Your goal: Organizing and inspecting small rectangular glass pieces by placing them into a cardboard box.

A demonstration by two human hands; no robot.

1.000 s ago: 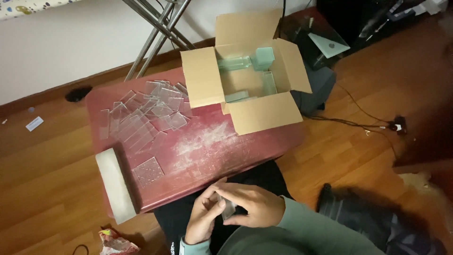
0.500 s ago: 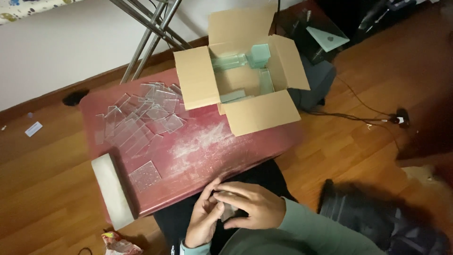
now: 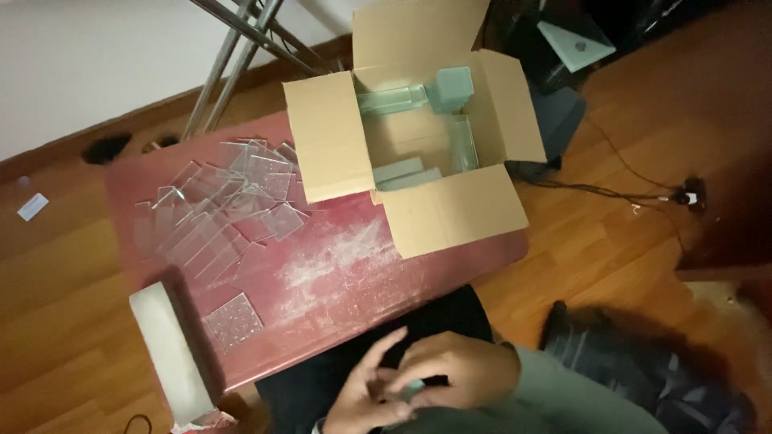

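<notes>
Dark red table [image 3: 450,253], tan cardboard box [image 3: 322,137]

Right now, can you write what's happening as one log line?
left hand and right hand: together on small clear piece | table: clear squares | box: open

Single head cam, high above, looking steeply down at red bench [image 3: 338,265]. Bench fills centre; open cardboard box [image 3: 418,137] at 1 o'clock, wall at 11, hands at 6, close.
</notes>
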